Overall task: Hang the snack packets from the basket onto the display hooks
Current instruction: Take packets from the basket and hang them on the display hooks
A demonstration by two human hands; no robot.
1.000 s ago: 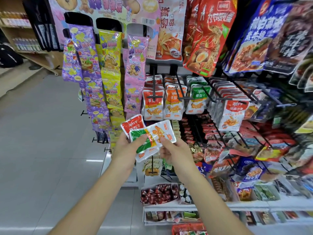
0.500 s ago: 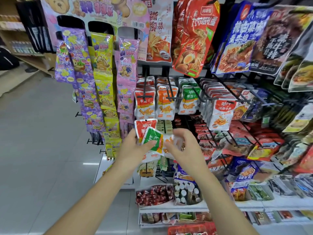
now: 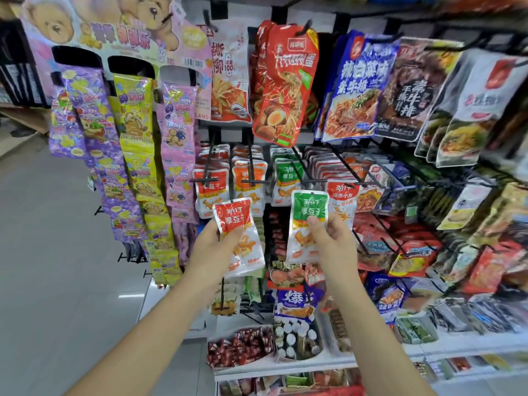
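Holding red packet point(image 3: 233, 215), left hand point(image 3: 210, 248), green packet point(image 3: 310, 205), right hand point(image 3: 333, 242), packet-laden hooks point(image 3: 251, 167)

A shop: display hooks point(image 3: 251, 164) crowded with hanging snack packets point(image 3: 285, 81).

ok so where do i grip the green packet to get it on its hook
Grip the lower half of the green packet, coming from below as the right hand does. It stands upright with its hang hole at the top, which must stay free to slide onto the hook.
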